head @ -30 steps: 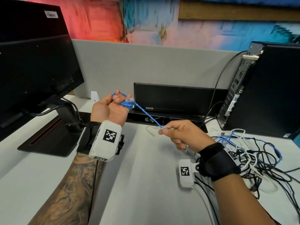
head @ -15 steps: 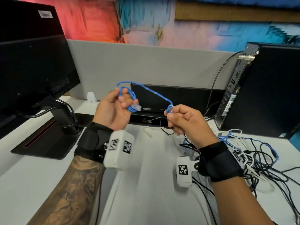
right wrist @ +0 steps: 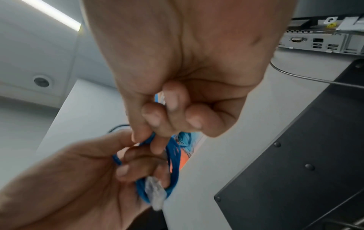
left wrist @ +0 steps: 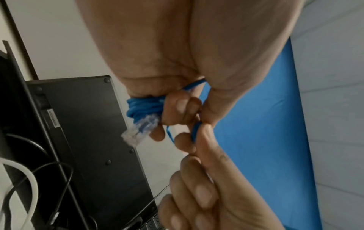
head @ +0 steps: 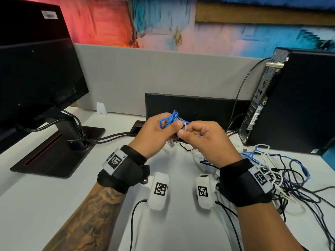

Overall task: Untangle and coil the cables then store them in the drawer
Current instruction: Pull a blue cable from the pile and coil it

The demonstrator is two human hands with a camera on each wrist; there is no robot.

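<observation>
Blue cable [head: 171, 119], wound into a small bundle of loops, gripped in curled fingers of left hand [head: 154, 133] above white desk [head: 45, 196], in front of low black panel [head: 195, 107] at the partition. Clear plug [head: 171, 142] of the cable hanging below the left fingers; seen close from the left wrist as a transparent connector [left wrist: 138, 129] jutting out beside the coil [left wrist: 143, 107]. Right hand [head: 204, 140] touching the left, thumb and forefinger pinching a strand of the same cable at the bundle's edge; strand [right wrist: 149, 140] caught between thumb and fingertip in the right wrist view, remaining fingers [right wrist: 193, 118] curled into the palm. Both hands raised off the desk, knuckle to knuckle, narrow grips on the blue loops. Tangle of black, white and blue cables [head: 282, 174] lying on the desk to the right, just beside the right wrist and near the black computer tower [head: 297, 98]. Black monitor [head: 36, 73] on its stand [head: 54, 156] at the left, its own leads running from the stand toward the panel. Black straps and white tagged camera units on both wrists. Drawer out of sight in all three views.
</observation>
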